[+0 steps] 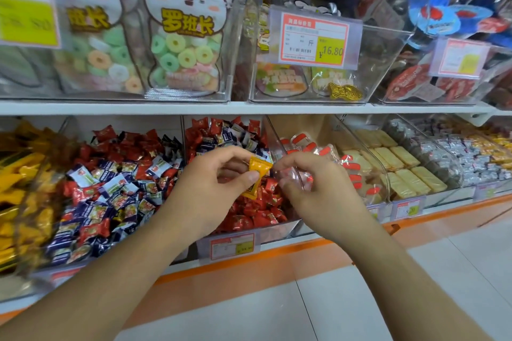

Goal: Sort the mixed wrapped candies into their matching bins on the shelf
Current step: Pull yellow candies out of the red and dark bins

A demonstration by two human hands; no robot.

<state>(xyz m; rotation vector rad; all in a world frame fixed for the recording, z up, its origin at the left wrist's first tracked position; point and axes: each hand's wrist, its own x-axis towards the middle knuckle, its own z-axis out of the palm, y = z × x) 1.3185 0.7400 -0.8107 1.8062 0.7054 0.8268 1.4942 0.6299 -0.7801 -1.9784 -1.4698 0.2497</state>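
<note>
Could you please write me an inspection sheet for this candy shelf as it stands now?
Surface: white two-tier shelf, clear bins on both tiers.
Job's things: orange candy held above the red candy bin; mixed red and blue candy bin to its left; yellow candy bin far left.
Clutter: gold fish-shaped piece in an upper bin.
Grippers: left hand pinches the orange candy; right hand curled beside it, contents unclear.
Cables: nothing seen.
Surroundings: price tag, pale floor.

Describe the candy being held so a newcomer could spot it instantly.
On the lower shelf, find the clear bin of red-wrapped candies at centre. Just above it the left hand pinches one orange-yellow candy, the only wrapper that colour there.
</note>
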